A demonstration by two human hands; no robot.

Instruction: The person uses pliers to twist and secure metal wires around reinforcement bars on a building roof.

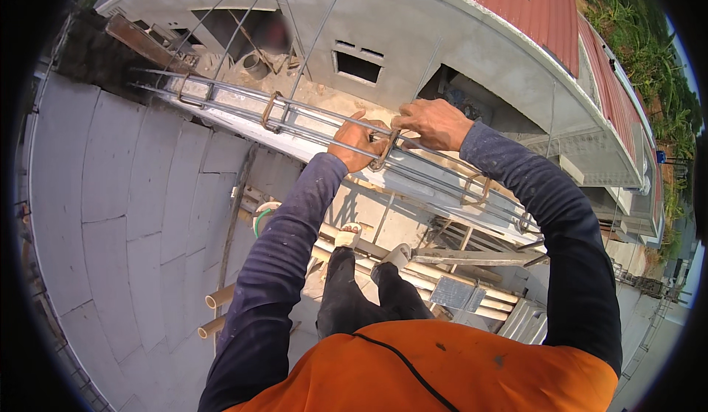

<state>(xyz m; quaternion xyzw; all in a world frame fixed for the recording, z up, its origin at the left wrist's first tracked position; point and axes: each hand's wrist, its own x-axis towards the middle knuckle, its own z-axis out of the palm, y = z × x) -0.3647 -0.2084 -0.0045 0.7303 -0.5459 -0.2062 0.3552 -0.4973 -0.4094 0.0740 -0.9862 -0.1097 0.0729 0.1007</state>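
Note:
A long cage of grey steel rebar (310,126) runs from upper left to lower right in front of me, with rusty stirrups (271,112) looped around its bars. My left hand (357,143) is closed at the bars, its fingers reaching between them beside one stirrup (385,151). On that stirrup's other side, my right hand (434,123) is closed with thumb and fingers pinched at its upper corner. Any thin wire between the fingertips is too small to make out. Another stirrup (476,190) sits farther right along the cage.
Below the cage lies a pale wall top (221,122). A grey block wall (110,191) stands left. Beneath me are scaffold poles (490,303) and a wooden plank (472,256). Thin upright rods (313,43) rise beyond the cage, before a building with a red roof (501,2).

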